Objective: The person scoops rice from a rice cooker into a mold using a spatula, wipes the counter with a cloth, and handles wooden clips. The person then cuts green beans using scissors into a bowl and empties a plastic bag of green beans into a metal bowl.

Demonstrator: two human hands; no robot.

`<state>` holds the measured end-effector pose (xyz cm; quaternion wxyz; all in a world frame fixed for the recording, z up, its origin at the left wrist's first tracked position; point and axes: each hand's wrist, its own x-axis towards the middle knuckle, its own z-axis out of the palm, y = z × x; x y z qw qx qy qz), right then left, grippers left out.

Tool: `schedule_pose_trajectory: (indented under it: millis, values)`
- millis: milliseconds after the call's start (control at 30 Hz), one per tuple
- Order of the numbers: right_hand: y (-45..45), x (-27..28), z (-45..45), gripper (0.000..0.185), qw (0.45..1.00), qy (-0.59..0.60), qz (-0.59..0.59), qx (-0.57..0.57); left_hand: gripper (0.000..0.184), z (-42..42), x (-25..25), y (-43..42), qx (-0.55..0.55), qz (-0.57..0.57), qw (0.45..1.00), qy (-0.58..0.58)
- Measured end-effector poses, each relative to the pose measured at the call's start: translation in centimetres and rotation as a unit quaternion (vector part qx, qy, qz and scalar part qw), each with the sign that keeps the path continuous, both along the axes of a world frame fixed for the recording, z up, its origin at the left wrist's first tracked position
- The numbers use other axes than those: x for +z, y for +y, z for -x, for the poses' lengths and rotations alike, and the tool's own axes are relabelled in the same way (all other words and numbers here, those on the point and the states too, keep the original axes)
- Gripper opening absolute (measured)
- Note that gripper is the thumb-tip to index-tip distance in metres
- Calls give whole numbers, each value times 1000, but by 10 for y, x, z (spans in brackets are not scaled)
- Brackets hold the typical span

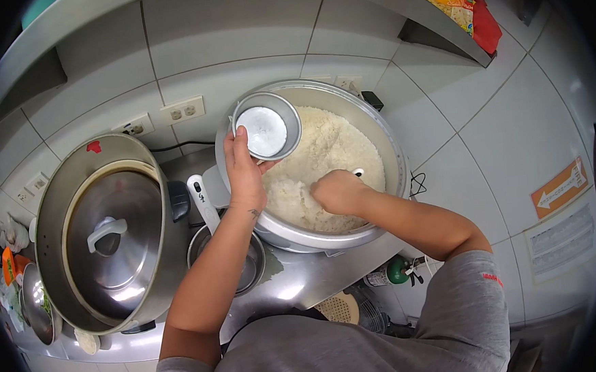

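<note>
My left hand (pixel 246 169) grips a small round metal bowl (pixel 266 130) by its side, with the thumb over the rim. The bowl is tilted toward me, and its pale inner bottom shows. Below and behind it stands a large round cooker pot (pixel 394 146) holding cooked white rice (pixel 329 133). My right hand (pixel 341 191) is closed in a fist low over the rice, around a utensil whose white handle end (pixel 358 173) pokes out beside the wrist. The rest of that utensil is hidden by my hand and the rice.
Left of the cooker stands a second large pot (pixel 47 269) with a metal lid (pixel 122 265) inside. A white-handled utensil (pixel 203 202) leans over a metal pan (pixel 252 270) on the steel counter (pixel 303 274). A shelf (pixel 375 4) overhangs the back; a green cylinder (pixel 396 270) stands below right.
</note>
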<state>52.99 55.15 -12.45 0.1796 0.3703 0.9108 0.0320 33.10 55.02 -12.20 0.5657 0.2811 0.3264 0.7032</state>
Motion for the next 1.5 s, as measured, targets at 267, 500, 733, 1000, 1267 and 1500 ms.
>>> schedule_pose_trajectory:
  millis: [267,500,733,1000,1267,1500]
  values:
    - [-20,18,-11,15,997,40,65,-29,49,-4,3,-1,12,1,1000,1]
    - [-12,4,-43,17,970,142,139,-143,62,-7,4,0,3,20,999,50]
    - [71,26,-99,14,930,259,38,257,66,-11,-4,12,4,126,981,150]
    - [30,35,13,36,919,284,-221,-164,54,-5,-12,24,-187,155,967,77]
    - [-31,33,-17,66,946,294,-76,-114,52,-7,-5,17,-147,177,973,33]
    - [-58,33,-41,65,937,321,-19,-138,50,-6,-14,23,-107,163,980,49]
